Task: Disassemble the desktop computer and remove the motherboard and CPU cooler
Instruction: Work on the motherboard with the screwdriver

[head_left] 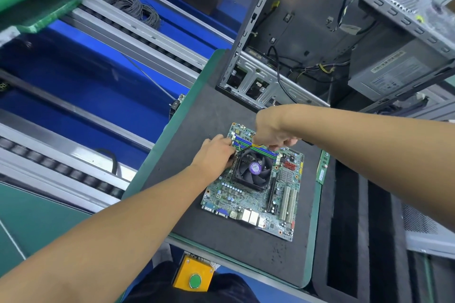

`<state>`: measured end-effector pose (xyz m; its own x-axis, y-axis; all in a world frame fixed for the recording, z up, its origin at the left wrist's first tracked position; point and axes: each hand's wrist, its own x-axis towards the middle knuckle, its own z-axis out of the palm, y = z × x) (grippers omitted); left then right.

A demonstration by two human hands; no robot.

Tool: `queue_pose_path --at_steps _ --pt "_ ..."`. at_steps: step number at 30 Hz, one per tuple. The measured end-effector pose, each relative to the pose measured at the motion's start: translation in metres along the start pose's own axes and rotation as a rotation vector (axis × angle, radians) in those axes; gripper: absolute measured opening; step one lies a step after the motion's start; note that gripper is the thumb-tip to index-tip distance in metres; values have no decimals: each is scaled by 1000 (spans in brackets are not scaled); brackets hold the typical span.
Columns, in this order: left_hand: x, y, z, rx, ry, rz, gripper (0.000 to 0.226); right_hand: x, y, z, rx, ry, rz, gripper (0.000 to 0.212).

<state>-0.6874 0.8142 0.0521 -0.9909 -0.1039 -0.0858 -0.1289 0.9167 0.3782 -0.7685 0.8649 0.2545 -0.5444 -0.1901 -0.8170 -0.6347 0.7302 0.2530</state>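
Note:
The green motherboard (pixel 248 200) lies flat on the dark foam mat (pixel 246 251). A black CPU cooler (pixel 253 170) with a fan and purple hub label sits on the board. My left hand (pixel 216 152) presses against the cooler's left far corner, fingers curled around it. My right hand (pixel 273 130) is closed around a yellow-handled screwdriver (pixel 248 146), whose tip points down at that same corner. The empty metal computer case (pixel 307 39) stands open behind the board.
A power supply (pixel 394 74) and loose cables remain inside the case. A RAM stick (pixel 323 167) lies right of the board. A yellow box with a green button (pixel 194 275) hangs below the table edge. Roller conveyor rails (pixel 73 174) and blue bins run along the left.

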Motion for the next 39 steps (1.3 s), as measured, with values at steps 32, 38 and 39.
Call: queue_pose_path --at_steps 32,38,39 --pt "-4 -4 7 107 45 110 24 -16 -8 11 -1033 579 -552 30" --pt "-4 -4 7 90 47 92 22 -8 -13 -3 -793 465 -398 40" --pt "-4 -4 7 82 45 87 23 -9 -14 -5 -689 406 -329 41"
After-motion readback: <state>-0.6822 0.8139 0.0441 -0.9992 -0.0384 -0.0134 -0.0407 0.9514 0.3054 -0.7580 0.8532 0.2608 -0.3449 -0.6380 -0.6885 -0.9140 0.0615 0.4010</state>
